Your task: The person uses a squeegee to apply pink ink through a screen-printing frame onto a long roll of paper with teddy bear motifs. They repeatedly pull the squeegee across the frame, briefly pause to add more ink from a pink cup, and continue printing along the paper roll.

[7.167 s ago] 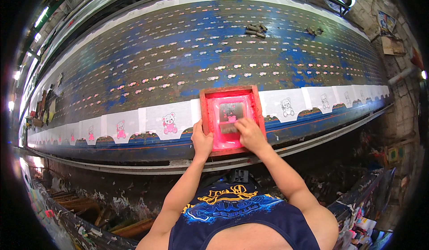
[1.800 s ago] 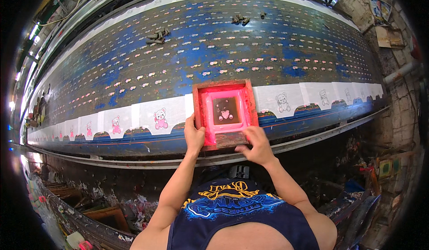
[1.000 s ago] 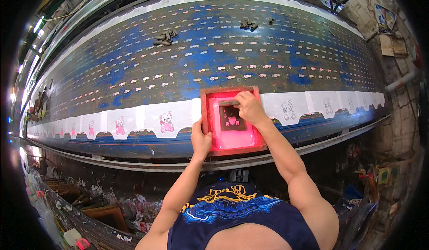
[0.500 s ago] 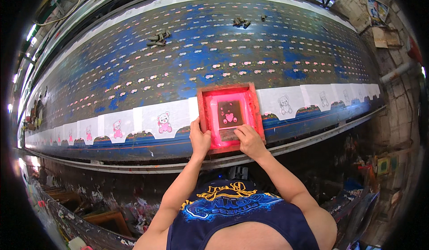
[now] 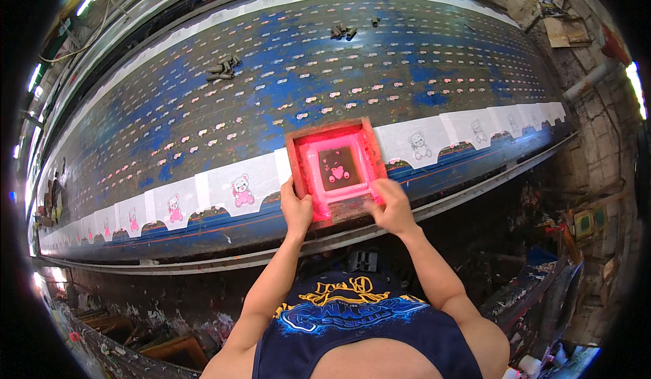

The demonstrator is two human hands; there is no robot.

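Note:
A wooden screen printing frame (image 5: 293, 154) lies on the long table's near edge, its mesh spread with bright pink ink around a dark panel with a heart shape. My left hand (image 5: 296, 209) is closed on the frame's near left corner, thumb on top. Along the near end of the screen rests a squeegee (image 5: 346, 209). At the near right corner is my right hand (image 5: 395, 209), off the squeegee, its fingers at the frame's right side; blur hides whether they grip. To the left is a sheet with a pink bear print (image 5: 241, 191); to the right, a bear in outline only (image 5: 420, 144).
More white sheets with bears (image 5: 174, 207) line the near edge both ways. The long table (image 5: 271, 101) carries rows of small prints. Dark rod-like pieces (image 5: 222, 68) lie farther back, with another pile (image 5: 344, 33). A metal rail (image 5: 475, 189) runs along the front.
My right hand has let go of the squeegee and moved to the frame's near right corner. My left hand still holds the frame. The view has shifted slightly.

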